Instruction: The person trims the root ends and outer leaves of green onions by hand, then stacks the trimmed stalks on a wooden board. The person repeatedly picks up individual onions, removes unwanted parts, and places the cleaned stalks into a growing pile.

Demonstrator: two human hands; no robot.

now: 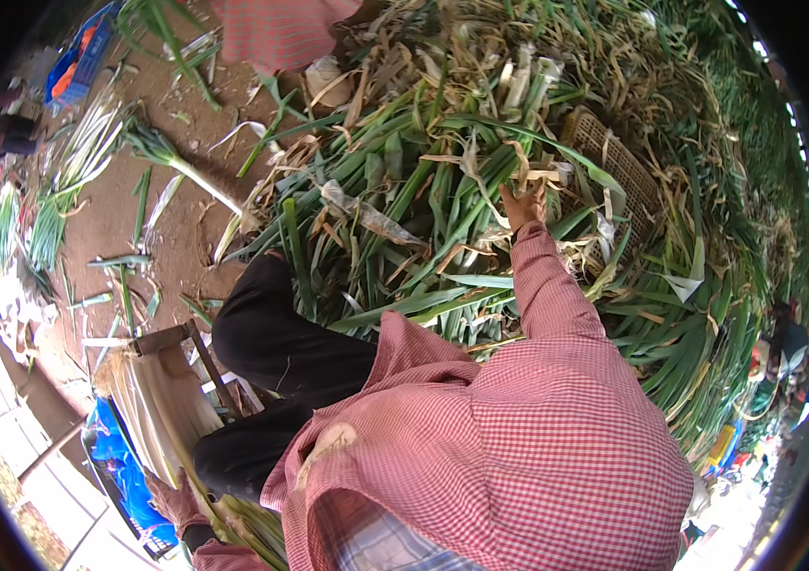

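Note:
My right hand (524, 204) reaches into a big heap of leek-like green stalks (404, 185), its fingers spread beside a short pale stalk piece (540, 175). No firm hold shows there. At the lower left, my left hand (177, 499) lies with fingers apart against the edge of a bundle of thick pale stalks (169, 400); the bundle rests in a wooden frame (162, 339) beside my knees. A single trimmed stalk with green leaves (204, 182) lies on the brown ground at the heap's left edge.
A woven basket (622, 171) tilts in the heap, right of my right hand. Blue plastic (119, 464) in a dark crate lies beside the bundle. Farther off are a blue crate (90, 57) with orange contents, more stalk bunches (47, 228) and a reddish cloth (283, 32).

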